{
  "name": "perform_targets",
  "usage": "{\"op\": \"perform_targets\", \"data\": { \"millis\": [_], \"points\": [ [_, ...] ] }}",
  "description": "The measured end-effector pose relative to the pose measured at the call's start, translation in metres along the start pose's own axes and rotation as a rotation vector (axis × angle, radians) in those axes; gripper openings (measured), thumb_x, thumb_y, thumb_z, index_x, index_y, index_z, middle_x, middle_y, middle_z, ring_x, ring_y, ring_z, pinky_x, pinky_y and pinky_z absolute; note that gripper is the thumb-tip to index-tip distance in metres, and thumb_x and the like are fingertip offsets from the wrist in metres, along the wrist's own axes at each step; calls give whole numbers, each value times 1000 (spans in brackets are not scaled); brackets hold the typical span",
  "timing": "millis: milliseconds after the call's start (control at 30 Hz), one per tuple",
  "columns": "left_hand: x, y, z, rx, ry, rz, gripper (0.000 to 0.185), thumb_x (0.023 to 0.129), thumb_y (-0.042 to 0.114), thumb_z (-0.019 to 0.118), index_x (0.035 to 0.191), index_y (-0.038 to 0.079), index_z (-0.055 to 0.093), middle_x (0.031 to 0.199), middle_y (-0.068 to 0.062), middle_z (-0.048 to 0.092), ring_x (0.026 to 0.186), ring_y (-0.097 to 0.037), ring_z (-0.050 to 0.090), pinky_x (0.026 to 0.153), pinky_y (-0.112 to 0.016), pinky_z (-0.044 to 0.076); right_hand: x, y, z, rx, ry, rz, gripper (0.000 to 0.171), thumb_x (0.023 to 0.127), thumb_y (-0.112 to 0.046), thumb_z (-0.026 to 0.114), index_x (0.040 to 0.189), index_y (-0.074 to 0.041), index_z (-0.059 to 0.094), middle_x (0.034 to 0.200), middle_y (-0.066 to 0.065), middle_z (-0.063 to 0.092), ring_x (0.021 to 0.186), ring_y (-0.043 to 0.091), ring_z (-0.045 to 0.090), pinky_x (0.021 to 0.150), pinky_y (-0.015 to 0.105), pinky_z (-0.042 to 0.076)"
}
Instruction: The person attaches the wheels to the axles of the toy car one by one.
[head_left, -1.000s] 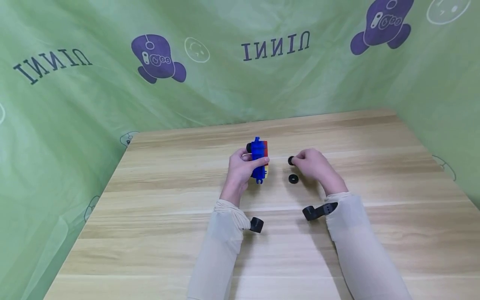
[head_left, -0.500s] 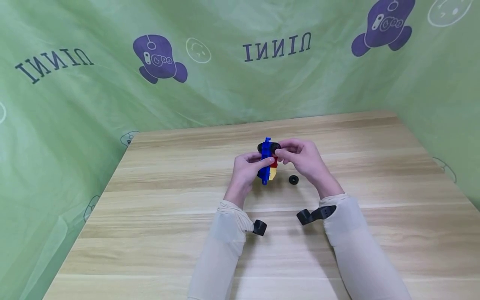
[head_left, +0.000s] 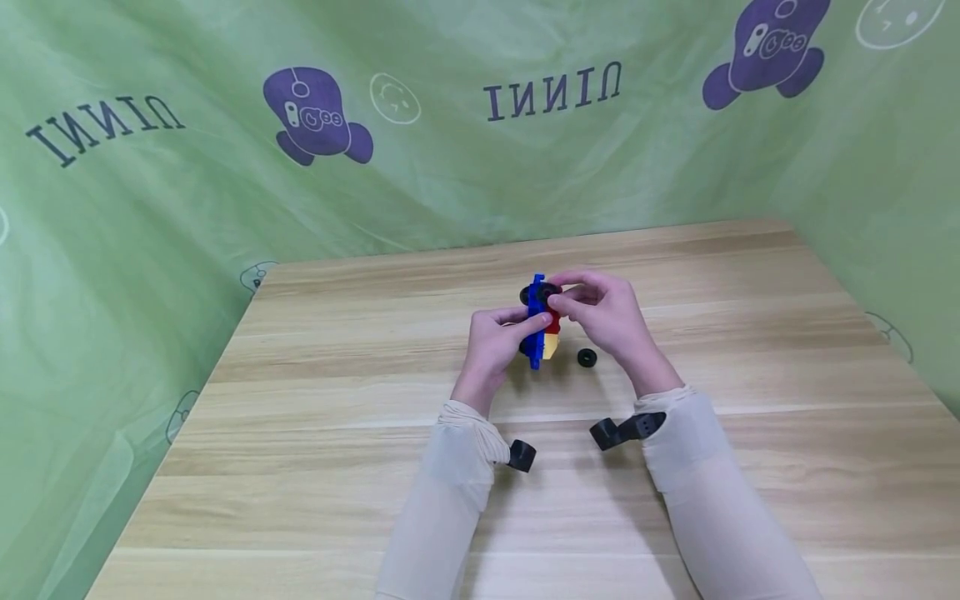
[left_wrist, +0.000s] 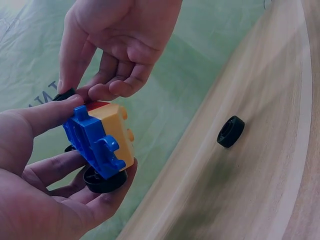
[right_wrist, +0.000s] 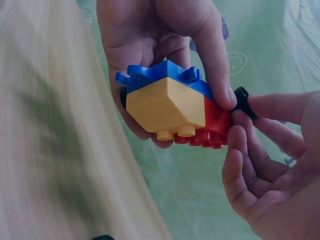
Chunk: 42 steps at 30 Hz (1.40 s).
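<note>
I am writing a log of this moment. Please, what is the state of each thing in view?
Toy car: lifted off the table, held by left hand.
Black wheel: pinched by right hand against the car's end.
Loose wheel: lying alone on the table.

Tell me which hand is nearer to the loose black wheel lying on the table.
Right. The right hand is raised just above and beside the loose black wheel, pinching another wheel at the toy car. The left hand grips the car farther away, on its other side.
</note>
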<state>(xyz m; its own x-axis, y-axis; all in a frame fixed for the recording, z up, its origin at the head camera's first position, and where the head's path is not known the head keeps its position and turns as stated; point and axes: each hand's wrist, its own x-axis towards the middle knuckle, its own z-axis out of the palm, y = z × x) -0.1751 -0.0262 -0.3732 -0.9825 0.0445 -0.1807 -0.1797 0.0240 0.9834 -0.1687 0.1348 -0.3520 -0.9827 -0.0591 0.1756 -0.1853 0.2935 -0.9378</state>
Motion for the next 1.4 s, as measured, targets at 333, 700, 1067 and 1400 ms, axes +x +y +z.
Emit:
{"op": "perform_targets", "data": {
  "millis": [333, 700, 1067, 1400],
  "points": [
    [2, 1, -1, -27, 23, 22, 30, 74, 21, 81, 97, 4, 74, 96, -9, 73, 96, -17, 62, 86, -30, 50, 0, -1, 2, -8, 144, -110, 30, 87, -20, 69, 111, -3, 65, 93, 9, 67, 80, 12, 61, 70, 16, 49],
    [-1, 3, -1, -44, -27, 27, 32, 76, 20, 80, 100, 0, 72, 98, -14, 72, 93, -18, 66, 85, -30, 52, 3, 7, 13, -325, 321, -620, 16, 74, -1, 77, 87, -3, 68, 89, 9, 69, 84, 22, 60, 73, 32, 49],
    [1, 0, -2, -53, -28, 47, 30, 77, 22, 79, 97, 0, 73, 93, -13, 73, 87, -16, 65, 79, -27, 52, 0, 5, 15, -284, 255, -553, 10, 81, -10, 72, 79, -1, 67, 99, 12, 68, 95, 26, 59, 73, 40, 52],
    [0, 1, -2, -20, -62, 44, 30, 77, 21, 78, 100, 1, 72, 99, -11, 72, 93, -17, 62, 83, -28, 51, -1, -2, 13, -60, 240, -226, 27, 82, -16, 74, 100, -1, 62, 96, 12, 65, 92, 19, 59, 82, 40, 51]
  ]
}}
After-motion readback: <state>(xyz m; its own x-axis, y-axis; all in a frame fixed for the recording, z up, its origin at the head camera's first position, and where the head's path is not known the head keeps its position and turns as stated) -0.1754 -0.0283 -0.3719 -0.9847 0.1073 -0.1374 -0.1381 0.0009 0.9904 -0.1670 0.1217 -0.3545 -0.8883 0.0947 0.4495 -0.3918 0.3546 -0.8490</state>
